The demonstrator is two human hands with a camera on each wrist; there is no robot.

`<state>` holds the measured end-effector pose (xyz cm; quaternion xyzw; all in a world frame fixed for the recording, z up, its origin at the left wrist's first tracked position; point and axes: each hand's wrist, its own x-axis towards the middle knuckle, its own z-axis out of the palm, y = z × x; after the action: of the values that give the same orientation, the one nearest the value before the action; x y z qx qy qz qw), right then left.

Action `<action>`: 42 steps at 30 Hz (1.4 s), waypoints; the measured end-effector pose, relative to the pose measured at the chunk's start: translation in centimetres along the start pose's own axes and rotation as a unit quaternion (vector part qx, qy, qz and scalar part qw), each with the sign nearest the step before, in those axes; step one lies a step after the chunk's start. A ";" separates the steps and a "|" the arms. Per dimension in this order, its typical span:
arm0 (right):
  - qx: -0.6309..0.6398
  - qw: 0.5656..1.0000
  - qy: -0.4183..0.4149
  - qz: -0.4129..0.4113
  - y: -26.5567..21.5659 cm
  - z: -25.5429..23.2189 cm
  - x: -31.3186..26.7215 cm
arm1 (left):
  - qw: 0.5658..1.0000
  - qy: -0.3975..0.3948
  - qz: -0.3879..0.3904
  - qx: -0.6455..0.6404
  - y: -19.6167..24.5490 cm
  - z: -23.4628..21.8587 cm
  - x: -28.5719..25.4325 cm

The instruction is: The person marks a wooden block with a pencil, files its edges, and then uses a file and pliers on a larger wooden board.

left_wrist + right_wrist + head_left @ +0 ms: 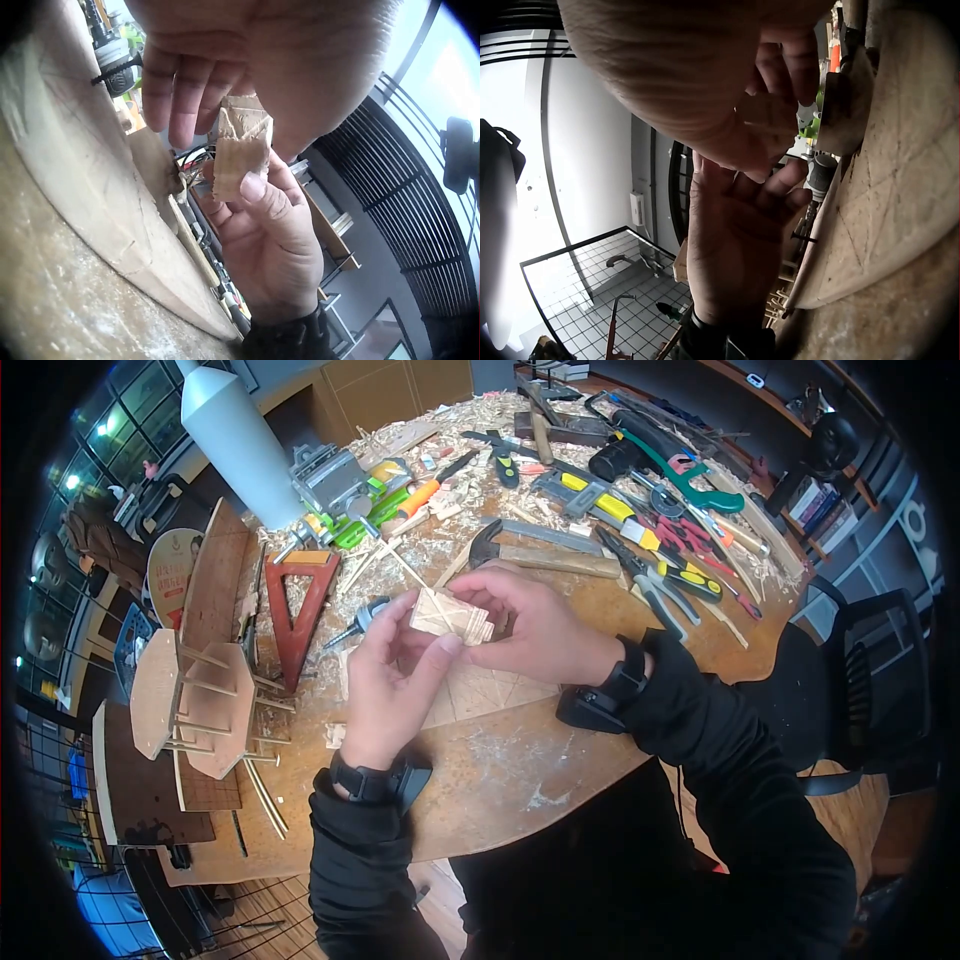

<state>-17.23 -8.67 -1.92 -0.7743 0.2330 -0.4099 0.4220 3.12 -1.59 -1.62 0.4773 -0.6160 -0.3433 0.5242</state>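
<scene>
Between my two hands is a small pale wooden block (447, 614), held above the table with its notched edge toward the right. My left hand (383, 680) grips it from the left, the thumb lying on its lower face. From the right, my right hand (535, 625) pinches the block; in the left wrist view the right thumb (274, 202) presses its face, and V-shaped cuts show on its top. A thin wooden stick (405, 567) runs up and left from the block's upper edge in the head view. Under the hands lies a pale board (480, 698) with pencil lines.
Behind the hands lie a hammer (555, 560), pliers (655, 595) and a red triangular square (300, 615). A small vise (335, 485) stands farther back among wood shavings. At the left is an octagonal wooden model (215, 710) with dowels; the table's curved edge (530, 830) is nearest me.
</scene>
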 end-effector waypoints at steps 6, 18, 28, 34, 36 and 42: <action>-0.086 0.996 -0.013 0.001 -0.4 0.0 -0.1 | 0.999 -0.009 -0.036 0.012 0.1 -0.1 0.0; -0.074 0.997 0.000 -0.016 0.3 0.2 0.0 | 1.000 -0.008 -0.021 0.019 0.1 -0.1 0.0; -0.078 0.997 0.000 -0.005 -0.2 0.0 -0.1 | 0.999 -0.010 -0.011 -0.038 0.0 0.0 0.1; -0.067 0.998 0.016 -0.009 -0.3 -0.1 -0.1 | 0.999 -0.010 -0.005 -0.031 -0.1 0.0 0.1; -0.070 0.997 0.019 -0.013 -0.4 -0.1 -0.1 | 1.000 -0.011 -0.006 -0.026 -0.1 0.0 0.1; -0.095 0.994 0.032 -0.041 0.1 -0.1 -0.1 | 0.999 -0.012 -0.021 -0.023 -0.1 -0.1 0.2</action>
<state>-17.34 -8.70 -2.00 -0.8064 0.2524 -0.4272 0.3217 3.24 -1.77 -1.67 0.4737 -0.6046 -0.3738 0.5199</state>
